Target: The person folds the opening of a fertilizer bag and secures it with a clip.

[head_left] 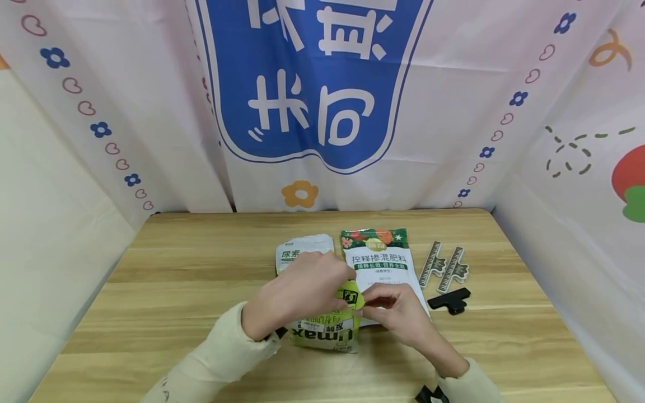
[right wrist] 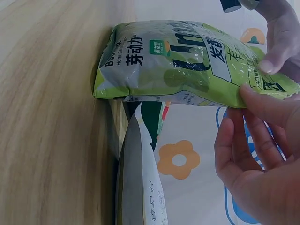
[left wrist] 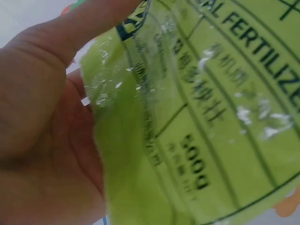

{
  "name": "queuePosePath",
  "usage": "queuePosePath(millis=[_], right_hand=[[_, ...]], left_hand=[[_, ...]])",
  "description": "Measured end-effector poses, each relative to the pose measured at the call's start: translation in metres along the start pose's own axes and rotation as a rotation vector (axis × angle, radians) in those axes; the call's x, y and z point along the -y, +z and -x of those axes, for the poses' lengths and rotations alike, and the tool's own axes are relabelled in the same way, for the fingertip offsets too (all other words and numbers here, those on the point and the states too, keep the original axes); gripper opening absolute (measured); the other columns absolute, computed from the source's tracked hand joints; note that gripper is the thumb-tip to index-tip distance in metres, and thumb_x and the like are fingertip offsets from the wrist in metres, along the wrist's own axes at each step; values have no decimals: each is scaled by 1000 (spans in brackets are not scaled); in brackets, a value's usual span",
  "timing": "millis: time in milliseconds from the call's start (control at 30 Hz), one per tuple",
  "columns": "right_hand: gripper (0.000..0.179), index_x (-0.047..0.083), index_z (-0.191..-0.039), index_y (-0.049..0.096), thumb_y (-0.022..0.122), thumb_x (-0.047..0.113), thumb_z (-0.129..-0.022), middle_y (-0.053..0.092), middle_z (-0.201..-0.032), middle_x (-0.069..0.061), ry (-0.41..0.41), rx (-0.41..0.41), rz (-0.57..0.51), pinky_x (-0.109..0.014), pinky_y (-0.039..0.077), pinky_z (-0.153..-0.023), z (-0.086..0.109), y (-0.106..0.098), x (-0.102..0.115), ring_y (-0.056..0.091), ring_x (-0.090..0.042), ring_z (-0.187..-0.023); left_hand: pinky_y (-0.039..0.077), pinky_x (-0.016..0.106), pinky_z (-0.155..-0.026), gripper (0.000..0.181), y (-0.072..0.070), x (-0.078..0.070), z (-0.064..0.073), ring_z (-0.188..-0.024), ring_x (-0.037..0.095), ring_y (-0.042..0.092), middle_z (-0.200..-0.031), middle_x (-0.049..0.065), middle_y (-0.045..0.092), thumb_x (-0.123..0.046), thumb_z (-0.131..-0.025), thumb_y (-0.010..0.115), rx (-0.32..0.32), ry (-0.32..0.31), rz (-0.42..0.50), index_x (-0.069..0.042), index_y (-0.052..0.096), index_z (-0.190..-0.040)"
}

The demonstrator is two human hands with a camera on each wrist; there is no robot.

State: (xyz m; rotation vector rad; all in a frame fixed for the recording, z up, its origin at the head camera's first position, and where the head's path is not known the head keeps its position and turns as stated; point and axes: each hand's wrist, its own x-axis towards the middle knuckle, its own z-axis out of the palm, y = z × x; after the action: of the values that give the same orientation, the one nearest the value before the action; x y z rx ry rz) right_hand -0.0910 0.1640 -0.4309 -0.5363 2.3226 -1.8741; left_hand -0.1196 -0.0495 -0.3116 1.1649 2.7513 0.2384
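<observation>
A green bag of fertilizer (head_left: 325, 338) stands upright on the table in front of me, its top held between both hands. My left hand (head_left: 317, 282) grips the top edge from the left, with its back covering part of the bag in the head view. At the top right corner, my right hand (head_left: 398, 310) pinches the bag between thumb and fingers. The left wrist view shows the printed green film (left wrist: 206, 117) close up beside the palm. In the right wrist view, the right thumb (right wrist: 267, 105) lies on the bag's front near its top.
Behind the green bag lie a white pouch (head_left: 304, 243) and a white-and-green fertilizer pouch (head_left: 378, 260). To their right are two ruler-like clips (head_left: 431, 263) and a black clip (head_left: 449, 301). A printed cloth (head_left: 433, 112) hangs behind the wooden table (head_left: 191, 268).
</observation>
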Motion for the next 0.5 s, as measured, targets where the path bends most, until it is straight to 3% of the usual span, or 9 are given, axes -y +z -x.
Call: queuePosePath(millis=[100, 233, 333, 500], right_hand=[[11, 8, -97, 82, 83, 6, -86, 80, -96, -7, 18, -2, 8, -29, 63, -78, 0, 0, 1, 75, -11, -86], [12, 7, -97, 82, 84, 7, -85, 80, -95, -9, 47, -11, 19, -27, 62, -76, 0, 1, 3, 74, -11, -84], [12, 6, -96, 80, 85, 7, -85, 78, -94, -13, 51, -16, 26, -27, 62, -76, -1, 1, 3, 74, -12, -84], [16, 8, -103, 78, 84, 12, -89, 77, -100, -14, 41, -18, 58, -27, 62, -81, 0, 3, 3, 72, -11, -88]], left_hand=[[35, 21, -55, 32, 2, 1, 1, -62, 5, 44, -85, -8, 73, -30, -82, 92, -4, -15, 17, -14, 81, -108], [30, 22, -53, 13, 5, 5, 1, -58, 6, 38, -74, -6, 63, -14, -87, 85, -30, -9, 52, -13, 80, -99], [34, 20, -54, 12, 7, 8, 1, -57, 5, 41, -75, -6, 67, -4, -88, 79, -60, 12, 53, -15, 80, -94], [48, 20, -61, 13, 10, 11, 1, -63, 4, 54, -94, -4, 80, -4, -88, 80, -100, 43, 30, -16, 83, -94]])
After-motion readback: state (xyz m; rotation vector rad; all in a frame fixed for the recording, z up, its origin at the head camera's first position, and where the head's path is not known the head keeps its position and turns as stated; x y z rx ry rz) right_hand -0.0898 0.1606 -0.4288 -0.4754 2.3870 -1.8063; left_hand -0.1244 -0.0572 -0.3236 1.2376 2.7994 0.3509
